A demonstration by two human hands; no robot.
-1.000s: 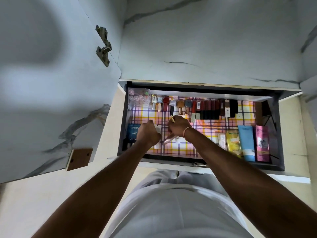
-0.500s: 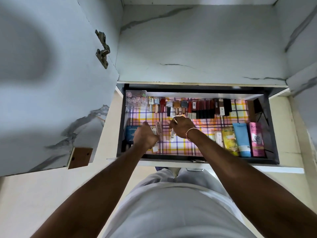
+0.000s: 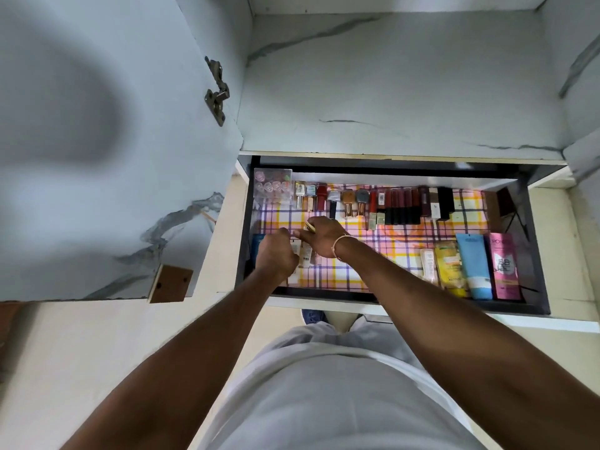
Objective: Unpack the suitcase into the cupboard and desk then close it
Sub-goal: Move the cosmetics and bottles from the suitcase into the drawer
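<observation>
An open drawer [image 3: 324, 293] with a plaid liner [image 3: 389, 245] sits under a marble-look cupboard shelf [image 3: 389, 92]. Both my hands are inside its left part. My left hand [image 3: 276, 254] has curled fingers against a small white tube [image 3: 295, 250], and a second pale tube [image 3: 306, 254] lies beside it. My right hand [image 3: 321, 235], with a bangle at the wrist, pinches a small gold-coloured item [image 3: 309, 226] above those tubes. The suitcase is out of view.
Lipsticks and nail polishes [image 3: 399, 206] line the drawer's back. A clear box [image 3: 272, 186] is at back left. A yellow sachet [image 3: 449, 264], blue tube [image 3: 474, 264] and pink tube [image 3: 503, 264] lie at front right. The cupboard door [image 3: 97, 157] stands open on the left.
Both hands stayed in the drawer's left part. The pale tubes that lay slanted under my hands now stand side by side between them.
</observation>
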